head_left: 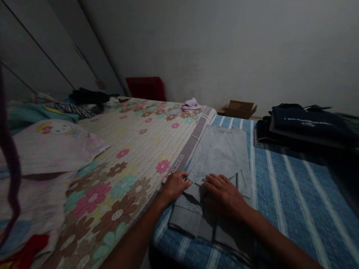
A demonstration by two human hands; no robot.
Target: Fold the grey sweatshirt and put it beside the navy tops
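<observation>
A light grey garment (224, 147), probably a shirt, lies partly folded on the blue striped cover (267, 194). Its near part is doubled over in layers toward the bed's front edge. At the garment's left edge, my left hand (177, 184) pinches the cloth between thumb and fingers. My right hand (224, 194) rests on the middle of the garment, palm down with the fingers stretched out. The cloth under that palm is hidden.
Folded dark clothes (305, 125) are stacked at the right. Behind the bed stands an open cardboard box (239, 109). A small lilac cloth (191, 105) lies on the flowered sheet (134, 149). Pink printed bedding (56, 149) and heaped clothes (89, 96) occupy the left, with a red case (146, 87) beyond.
</observation>
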